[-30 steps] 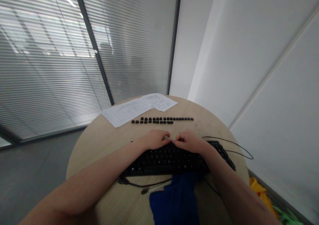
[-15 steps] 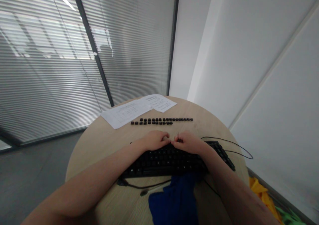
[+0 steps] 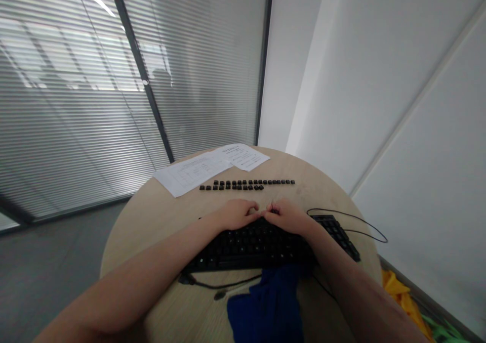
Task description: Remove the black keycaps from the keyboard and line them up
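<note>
A black keyboard (image 3: 261,246) lies on a round wooden table (image 3: 152,221) in front of me. My left hand (image 3: 237,213) rests on the keyboard's far edge with its fingers curled in a pinch. My right hand (image 3: 288,215) sits beside it, fingers closed round a small dark thing with thin wires sticking up, too small to name. The fingertips of both hands almost meet over the top key row. Beyond the hands, loose black keycaps (image 3: 246,183) lie in two neat rows on the table.
Two printed paper sheets (image 3: 197,170) lie at the table's far side. The keyboard's black cable (image 3: 357,226) loops to the right. A blue cloth (image 3: 269,302) hangs at the near edge. Glass walls with blinds stand behind; yellow and green items (image 3: 402,292) lie on the floor at right.
Both hands stay on the keyboard's top edge; the right hand has shifted very slightly. Nothing else has moved.
</note>
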Motion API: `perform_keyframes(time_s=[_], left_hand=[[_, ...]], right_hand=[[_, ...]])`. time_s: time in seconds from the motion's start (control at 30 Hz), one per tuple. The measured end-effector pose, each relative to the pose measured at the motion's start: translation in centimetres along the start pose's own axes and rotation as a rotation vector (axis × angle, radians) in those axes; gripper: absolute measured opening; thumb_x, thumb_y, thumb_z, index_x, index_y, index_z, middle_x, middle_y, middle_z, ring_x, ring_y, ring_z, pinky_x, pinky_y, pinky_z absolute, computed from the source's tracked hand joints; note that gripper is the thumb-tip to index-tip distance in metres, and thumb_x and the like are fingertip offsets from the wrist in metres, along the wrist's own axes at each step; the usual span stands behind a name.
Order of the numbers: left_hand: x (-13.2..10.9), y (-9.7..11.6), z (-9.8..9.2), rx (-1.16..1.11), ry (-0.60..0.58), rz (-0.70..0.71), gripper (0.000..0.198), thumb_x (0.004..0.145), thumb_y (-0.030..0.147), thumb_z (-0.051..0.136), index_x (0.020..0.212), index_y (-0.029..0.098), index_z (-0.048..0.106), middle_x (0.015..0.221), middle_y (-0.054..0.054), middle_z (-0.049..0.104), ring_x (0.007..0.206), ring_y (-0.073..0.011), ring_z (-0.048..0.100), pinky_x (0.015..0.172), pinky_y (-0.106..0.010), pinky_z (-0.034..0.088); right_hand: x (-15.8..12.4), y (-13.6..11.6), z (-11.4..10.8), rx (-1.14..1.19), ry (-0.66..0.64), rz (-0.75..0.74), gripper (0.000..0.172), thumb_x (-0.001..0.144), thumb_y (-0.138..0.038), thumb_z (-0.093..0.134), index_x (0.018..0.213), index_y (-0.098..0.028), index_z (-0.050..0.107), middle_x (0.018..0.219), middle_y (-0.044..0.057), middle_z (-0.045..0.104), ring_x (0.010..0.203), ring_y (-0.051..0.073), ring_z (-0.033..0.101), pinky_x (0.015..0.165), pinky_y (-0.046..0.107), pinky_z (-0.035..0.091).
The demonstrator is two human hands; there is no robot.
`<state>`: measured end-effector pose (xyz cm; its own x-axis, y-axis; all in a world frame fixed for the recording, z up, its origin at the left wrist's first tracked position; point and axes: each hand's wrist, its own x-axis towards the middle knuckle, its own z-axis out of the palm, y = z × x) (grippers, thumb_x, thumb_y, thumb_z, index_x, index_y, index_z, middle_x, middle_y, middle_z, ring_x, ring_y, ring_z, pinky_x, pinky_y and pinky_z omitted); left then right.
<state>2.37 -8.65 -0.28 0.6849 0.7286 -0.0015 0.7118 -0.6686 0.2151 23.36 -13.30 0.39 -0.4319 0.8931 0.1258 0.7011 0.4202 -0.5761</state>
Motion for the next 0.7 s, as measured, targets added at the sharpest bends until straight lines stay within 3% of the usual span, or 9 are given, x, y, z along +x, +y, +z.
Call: perform_keyframes(time_s=[0.7], left_hand=[[-0.08,-0.05,-0.02,0.004,0.011,0.018,0.048,0.096,0.057,0.040,0.116,0.024,0.067,0.098,-0.008,0.074,0.089,-0.0255,0.067,0.074,-0.033,0.048]], right_hand=[[0.19,0.58,0.17,0.063,-0.013,0.024,0.031,0.093,-0.037,0.052,0.070,-0.019,0.061,0.058,-0.003,0.055,0.058,0.012,0.048,0.054,0.024,0.032]])
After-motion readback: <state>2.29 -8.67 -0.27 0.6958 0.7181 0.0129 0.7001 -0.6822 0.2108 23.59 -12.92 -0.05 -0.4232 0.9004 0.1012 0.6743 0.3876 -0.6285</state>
